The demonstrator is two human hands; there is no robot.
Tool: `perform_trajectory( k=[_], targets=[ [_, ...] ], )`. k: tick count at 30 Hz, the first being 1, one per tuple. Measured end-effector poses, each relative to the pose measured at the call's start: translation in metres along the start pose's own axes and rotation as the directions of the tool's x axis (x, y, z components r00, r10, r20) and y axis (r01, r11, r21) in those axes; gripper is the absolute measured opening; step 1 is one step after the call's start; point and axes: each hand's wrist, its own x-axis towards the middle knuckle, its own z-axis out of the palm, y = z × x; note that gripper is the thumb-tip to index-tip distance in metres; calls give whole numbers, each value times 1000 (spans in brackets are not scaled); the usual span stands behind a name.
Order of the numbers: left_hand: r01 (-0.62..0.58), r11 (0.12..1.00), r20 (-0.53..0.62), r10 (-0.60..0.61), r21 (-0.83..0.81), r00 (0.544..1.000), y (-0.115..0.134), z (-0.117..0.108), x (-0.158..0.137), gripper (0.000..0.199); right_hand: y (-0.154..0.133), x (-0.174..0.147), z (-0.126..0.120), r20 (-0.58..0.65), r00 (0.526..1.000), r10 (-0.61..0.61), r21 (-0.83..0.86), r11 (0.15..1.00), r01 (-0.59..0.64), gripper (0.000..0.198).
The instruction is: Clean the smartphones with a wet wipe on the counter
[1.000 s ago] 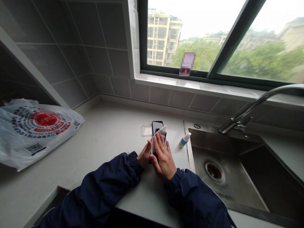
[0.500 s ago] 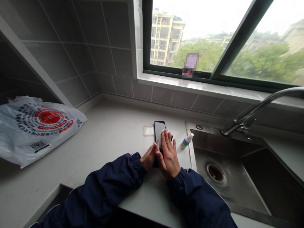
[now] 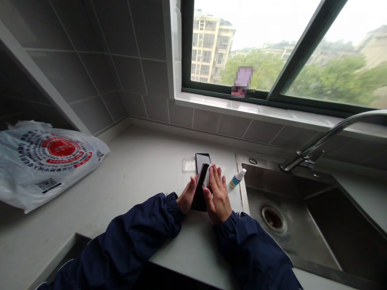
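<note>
My left hand point(image 3: 186, 196) is closed around one side of a black smartphone point(image 3: 200, 182), which is tilted up on edge above the counter. Against the other side of the phone, my right hand point(image 3: 220, 196) holds a folded white wipe point(image 3: 207, 177), its fingers long and close together. Behind the phone, a flat dark-edged device point(image 3: 202, 158) with a pale, shiny face lies on the counter, largely covered. A small clear plastic case point(image 3: 189, 165) rests to its left. Just right of my right hand stands a small spray bottle point(image 3: 237, 178) with a white cap and blue-yellow label.
A steel sink point(image 3: 290, 209) with a chrome faucet point(image 3: 320, 141) is on the right. On the left of the white counter point(image 3: 142, 169) lies a printed plastic bag point(image 3: 57, 161). A window sill point(image 3: 229, 105) runs along the back, with a blurred-out patch above it.
The phone has tilted, so more of its dark face shows between my hands. My right hand and the wipe have shifted slightly right, and my left hand has turned with the phone.
</note>
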Motion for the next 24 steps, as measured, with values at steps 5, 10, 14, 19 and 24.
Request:
perform_trajectory(
  k=[5,10,14,19,24],
  targets=[
    [11,998,-21,-13,-62,1000,1,-2,1,70,0,0,2,1,1000,8,-2,1000,-8,64],
    [9,996,-42,-13,-87,999,2,-3,1,71,1,-1,1,37,999,-27,-5,1000,28,66],
    [-1,996,-64,-5,-86,998,1,-6,3,69,1,-2,3,74,997,-25,-36,999,28,68],
    [-24,991,-158,2,-135,987,1,-12,5,66,-4,-5,6,142,986,-86,-67,993,96,70],
    [-50,974,-233,-3,-220,972,10,-13,10,61,-17,-9,8,217,960,-178,-55,979,194,71]
  ],
)
